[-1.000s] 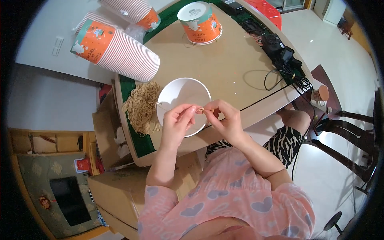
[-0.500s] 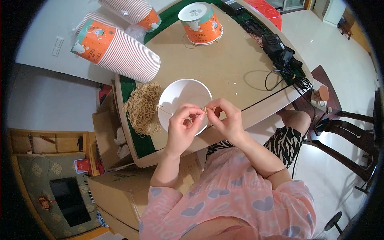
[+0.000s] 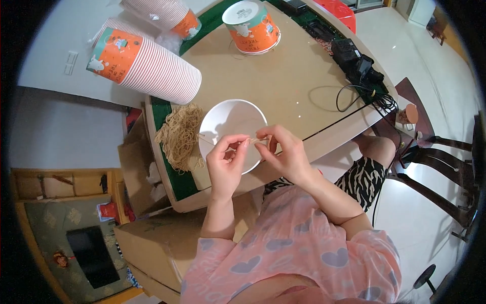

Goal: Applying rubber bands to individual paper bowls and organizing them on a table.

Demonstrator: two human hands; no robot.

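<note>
My left hand (image 3: 226,161) pinches tan string (image 3: 255,141) between thumb and fingertips, over the near side of a white paper bucket (image 3: 223,115). The bucket's open mouth faces up. My right hand (image 3: 284,154) is curled around the same string just to the right, its thumb and forefinger slightly apart. A strand also runs from the bucket's left rim toward my left hand. Left of the bucket lies a loose heap of tan string (image 3: 178,136). The exact form of the string between my fingertips is too small to make out.
A long nested stack of orange-and-white paper buckets (image 3: 157,71) lies at the back left, with another wrapped stack (image 3: 167,15) behind it. One orange bucket (image 3: 253,33) stands upside down at the far side. Black devices and coiled cables (image 3: 362,68) line the table's right edge.
My left hand has shifted slightly left, away from the right one. The fingertips have parted a little, and more string shows between them. The view has tilted slightly.
</note>
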